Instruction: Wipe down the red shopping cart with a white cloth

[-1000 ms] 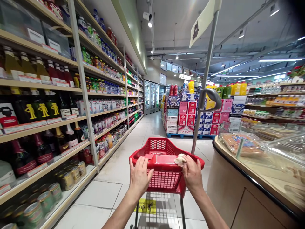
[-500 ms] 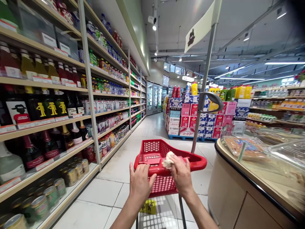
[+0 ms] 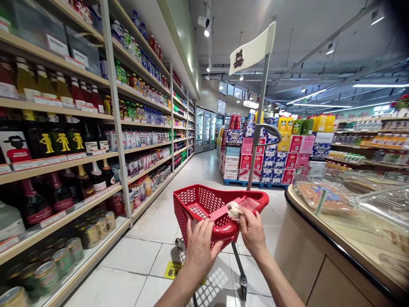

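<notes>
A small red plastic shopping cart point(image 3: 191, 194) stands before me, turned at an angle, its basket pierced with holes. My left hand point(image 3: 202, 241) rests on the near rim of the cart, fingers laid over it and thumb apart. A crumpled whitish cloth point(image 3: 234, 210) is pinched in my right hand point(image 3: 252, 230), over the cart's right rim. A grey pole point(image 3: 257, 140) rises from the cart's far side, carrying a dark loop handle point(image 3: 271, 135) and a cream flag point(image 3: 252, 49) with a brown bear.
Shelves point(image 3: 143, 160) of bottles and cans line the left. At right curves a counter point(image 3: 306, 226) with packaged food point(image 3: 326, 196). Stacked drink boxes point(image 3: 252, 160) stand ahead on a blue pallet. A yellow floor sticker point(image 3: 172, 269) lies beside the cart; tiled aisle runs toward glass-door coolers point(image 3: 204, 128).
The cart has swung round, its basket now showing more to the left and its pole shifted left. My right hand has moved slightly right with the cloth; my left stays on the rim.
</notes>
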Motion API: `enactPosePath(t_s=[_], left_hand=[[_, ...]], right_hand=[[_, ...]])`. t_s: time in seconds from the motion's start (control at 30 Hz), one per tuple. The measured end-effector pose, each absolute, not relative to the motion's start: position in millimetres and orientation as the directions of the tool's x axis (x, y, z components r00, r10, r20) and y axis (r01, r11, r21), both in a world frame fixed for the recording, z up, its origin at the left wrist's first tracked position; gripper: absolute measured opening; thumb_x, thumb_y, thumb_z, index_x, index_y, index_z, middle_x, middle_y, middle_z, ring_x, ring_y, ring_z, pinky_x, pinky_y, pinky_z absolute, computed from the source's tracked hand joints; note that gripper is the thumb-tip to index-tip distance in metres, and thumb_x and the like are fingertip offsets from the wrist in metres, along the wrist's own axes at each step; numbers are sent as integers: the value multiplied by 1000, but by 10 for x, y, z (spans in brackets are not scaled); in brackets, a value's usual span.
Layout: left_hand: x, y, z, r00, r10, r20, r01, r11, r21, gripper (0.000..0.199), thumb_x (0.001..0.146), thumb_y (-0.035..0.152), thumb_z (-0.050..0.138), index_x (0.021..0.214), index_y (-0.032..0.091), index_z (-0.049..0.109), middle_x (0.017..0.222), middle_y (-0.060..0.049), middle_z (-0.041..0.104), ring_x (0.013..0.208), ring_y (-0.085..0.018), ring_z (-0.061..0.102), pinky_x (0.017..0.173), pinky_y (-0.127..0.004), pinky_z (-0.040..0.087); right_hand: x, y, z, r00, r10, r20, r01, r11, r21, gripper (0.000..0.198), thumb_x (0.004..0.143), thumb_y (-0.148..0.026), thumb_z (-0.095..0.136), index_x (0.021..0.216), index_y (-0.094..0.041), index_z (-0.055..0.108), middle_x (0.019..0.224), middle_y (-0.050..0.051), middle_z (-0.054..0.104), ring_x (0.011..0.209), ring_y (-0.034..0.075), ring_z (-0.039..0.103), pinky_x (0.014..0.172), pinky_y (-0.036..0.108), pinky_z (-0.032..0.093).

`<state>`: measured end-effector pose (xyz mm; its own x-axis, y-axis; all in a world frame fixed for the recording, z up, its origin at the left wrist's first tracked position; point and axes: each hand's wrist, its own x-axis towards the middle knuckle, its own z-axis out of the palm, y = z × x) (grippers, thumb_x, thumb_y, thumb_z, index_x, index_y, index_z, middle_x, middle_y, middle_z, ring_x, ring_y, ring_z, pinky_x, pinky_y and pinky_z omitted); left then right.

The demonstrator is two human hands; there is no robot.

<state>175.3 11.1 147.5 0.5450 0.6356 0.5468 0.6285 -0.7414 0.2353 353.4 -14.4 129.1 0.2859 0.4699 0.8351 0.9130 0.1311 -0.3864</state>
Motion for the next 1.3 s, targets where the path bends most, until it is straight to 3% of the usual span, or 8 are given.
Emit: enactPosePath(t_s=[0.07,0.2,0.4,0.57,0.77,0.97,1.13,1.3], left_hand=[[1789,174,1465,573,680,457,627,-723,289,53,75,38,47,124,17,40,129,-10,46,120,-25,38,104,-54,10],[1938,227,1442,577,772,267,683,-635,361,69,74,47,44,131,11,30,138,-13,30,128,-26,23,104,-53,9],[2142,157,1396,699,670,250,590,-738,329,68,74,47,44,133,17,26,141,-6,25,130,-22,19,106,-48,4],[2154,330,1259,638,757,141,693,-644,325,69,73,39,40,134,13,22,143,-7,19,132,-22,12,106,-50,4],[2181,376,1104,708,690,148,632,-713,302,73,70,37,41,136,15,18,144,-5,17,132,-21,10,107,-46,4],[2114,404,1001,638,761,122,722,-645,249,76,64,25,41,135,12,18,144,-7,16,132,-21,8,106,-48,9],[2129,335,967,653,750,106,712,-656,251,79,63,26,41,136,13,15,144,-6,13,132,-21,5,105,-49,9],[2179,299,881,666,734,131,697,-675,241,78,65,31,41,136,13,13,145,-5,10,133,-22,2,105,-51,3]], right_hand=[[3588,-198,1259,312,458,832,905,122,-407,30,85,-28,33,99,-17,57,100,9,64,97,21,56,92,48,32],[3625,-344,1188,198,493,847,921,202,-333,28,84,-27,36,101,-20,57,104,6,63,104,20,53,95,44,32],[3824,-421,1184,411,401,819,896,-11,-444,32,84,-30,33,100,-17,57,99,10,64,92,21,58,86,43,40],[3798,-420,1130,117,517,848,984,59,-171,28,84,-25,37,102,-20,58,106,7,62,105,20,52,96,44,28],[4090,-347,1080,253,381,889,965,-160,-206,30,84,-25,34,99,-17,59,102,9,64,99,22,55,95,49,25],[4033,-249,1033,36,542,840,999,-25,-27,29,81,-16,37,98,-20,60,103,7,63,102,20,54,99,45,22],[4292,-288,1062,222,356,908,962,-235,-143,30,82,-21,34,97,-15,60,100,12,64,95,23,57,96,51,23],[3949,-177,897,-13,516,857,1000,-8,19,30,81,-14,36,100,-19,60,105,8,63,103,19,53,99,44,23]])
